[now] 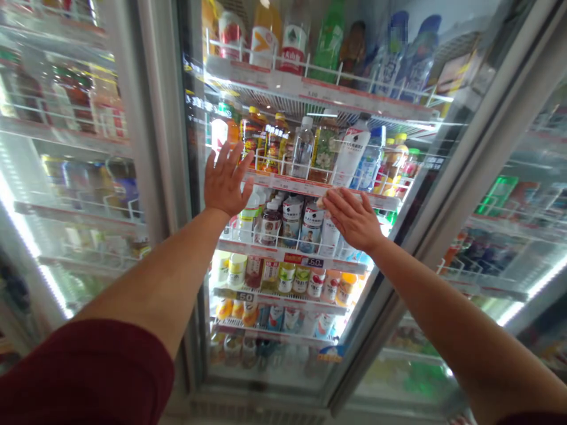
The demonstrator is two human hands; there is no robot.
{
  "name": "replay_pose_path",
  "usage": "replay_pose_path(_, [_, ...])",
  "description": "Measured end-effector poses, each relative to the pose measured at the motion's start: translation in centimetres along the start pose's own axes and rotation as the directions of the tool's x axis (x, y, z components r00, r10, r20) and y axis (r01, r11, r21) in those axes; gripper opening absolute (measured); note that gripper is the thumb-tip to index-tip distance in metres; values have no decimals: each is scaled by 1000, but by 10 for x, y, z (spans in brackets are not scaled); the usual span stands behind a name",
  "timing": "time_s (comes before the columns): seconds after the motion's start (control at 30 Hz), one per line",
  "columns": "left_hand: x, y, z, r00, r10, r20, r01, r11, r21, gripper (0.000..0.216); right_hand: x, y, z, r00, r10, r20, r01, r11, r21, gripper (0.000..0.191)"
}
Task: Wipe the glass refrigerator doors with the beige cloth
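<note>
My left hand (225, 180) lies flat on the glass door (398, 94) of a drinks fridge, fingers spread and pointing up. My right hand (352, 218) also rests flat on the glass, a little lower and to the right, fingers stretched out to the left. A small pale patch shows at its fingertips; I cannot make out what it is. Behind the glass, at hand height, stand bottles (303, 147) on a white wire shelf and cups and cans (290, 221) on the shelf below.
The door's grey frame (447, 224) runs slantwise on the right, and a grey post (155, 147) stands on the left. More glass-fronted coolers (75, 147) flank it on both sides. Lower shelves (283, 295) hold small bottles and cups with price tags.
</note>
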State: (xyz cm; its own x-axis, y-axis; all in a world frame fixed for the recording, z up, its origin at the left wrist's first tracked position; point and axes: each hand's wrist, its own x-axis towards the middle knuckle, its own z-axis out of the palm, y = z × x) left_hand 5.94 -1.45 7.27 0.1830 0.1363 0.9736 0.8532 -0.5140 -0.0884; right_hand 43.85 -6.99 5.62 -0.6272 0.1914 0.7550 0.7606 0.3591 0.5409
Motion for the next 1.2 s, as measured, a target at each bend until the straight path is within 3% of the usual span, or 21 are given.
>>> replay_pose_path(0.1, [-2, -2, 2, 1000, 16, -15, -16, 1000, 18, 64, 5, 25, -9, 973, 197, -123, -199, 980, 0, 56])
replay_pose_path(0.17, [-3, -4, 3, 999, 29, -28, -28, 999, 28, 64, 6, 29, -9, 903, 343, -259, -352, 936, 13, 57])
replay_pose_path(0.23, [-3, -3, 3, 999, 31, -33, -30, 999, 26, 64, -2, 19, -3, 856, 390, -338, -410, 912, 15, 59])
replay_pose_path(0.33, [-1, -1, 1, 999, 19, -26, -19, 999, 26, 63, -20, -7, 9, 904, 294, -312, -323, 945, -45, 64])
replay_pose_path(0.43, [0, 1, 0, 1000, 10, -24, -10, 1000, 18, 63, -17, -19, 12, 953, 197, -232, -220, 973, -76, 66])
replay_pose_path(0.67, [-2, 1, -1, 1000, -7, -5, 7, 1000, 0, 64, 39, -34, 9, 932, 325, -162, -320, 946, 54, 60])
replay_pose_path(0.73, [-2, -1, 0, 1000, -7, 3, 7, 1000, 7, 62, 44, -46, 14, 966, 243, -85, -240, 969, 53, 59])
replay_pose_path(0.8, [-1, -2, 1, 1000, -17, 22, 16, 999, 32, 63, 52, -52, 16, 997, 80, 10, -81, 995, 54, 57])
replay_pose_path(0.9, [-1, -4, 3, 998, -39, 56, 34, 996, 86, 69, 83, -47, 12, 996, -57, 69, 52, 996, 73, 53])
replay_pose_path(1.0, [-2, -4, 3, 999, -14, 39, 9, 994, 110, 68, 118, -41, 6, 998, 60, 7, -60, 994, 89, 54])
replay_pose_path(1.1, [-1, -4, 3, 1000, 10, 22, -12, 994, 112, 65, 127, -48, 7, 984, 175, -42, -171, 981, 95, 57])
replay_pose_path(1.2, [0, -4, 4, 999, -29, 40, 25, 995, 94, 70, 114, -56, 10, 999, 32, 42, -36, 994, 102, 60])
